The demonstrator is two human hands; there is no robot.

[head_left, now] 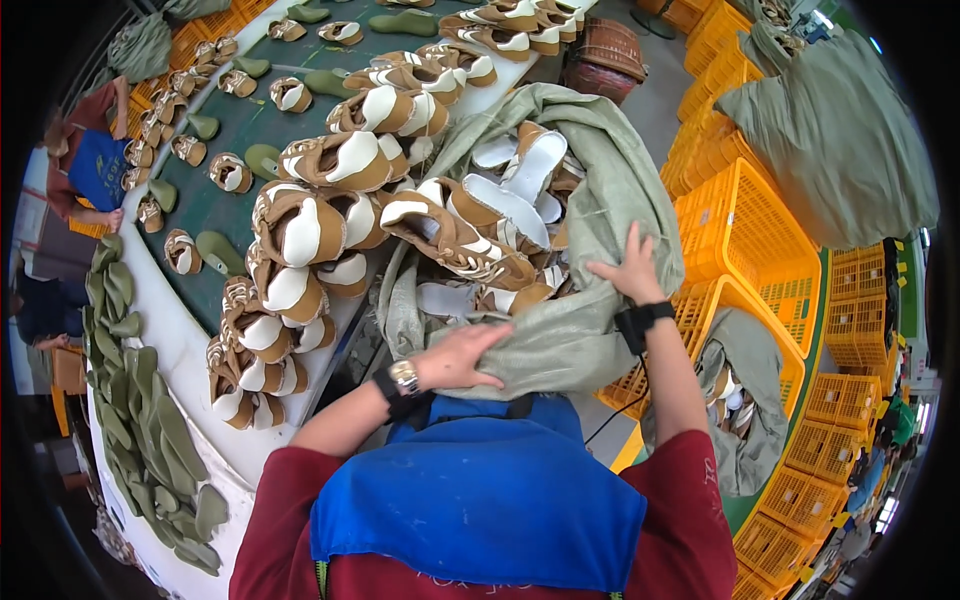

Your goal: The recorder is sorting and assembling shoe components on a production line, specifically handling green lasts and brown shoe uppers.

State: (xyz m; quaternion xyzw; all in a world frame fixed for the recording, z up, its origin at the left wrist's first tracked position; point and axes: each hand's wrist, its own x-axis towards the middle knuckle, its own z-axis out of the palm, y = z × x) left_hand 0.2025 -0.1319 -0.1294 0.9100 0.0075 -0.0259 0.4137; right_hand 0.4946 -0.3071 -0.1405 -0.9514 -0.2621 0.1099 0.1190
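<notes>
In front of me a large green-grey woven sack (625,170) gapes wide, its rim rolled down. Brown and white shoe uppers (465,245) are heaped inside it, some with pale soles or undersides turned up. My left hand (458,358) lies on the near rim, fingers spread, a watch on its wrist. On the right rim rests my right hand (632,268), fingers also apart, a black band around the wrist. Neither hand holds a shoe. Beside the sack, piled brown and white shoes (300,225) line the table's near edge.
A green conveyor belt (235,125) carries spaced shoes and green insoles. More green insoles (140,400) are piled at lower left, and a person (95,170) stands across the belt. Orange crates (745,240) crowd my right, one holding another sack (735,400). A reddish-brown basket (605,55) stands beyond.
</notes>
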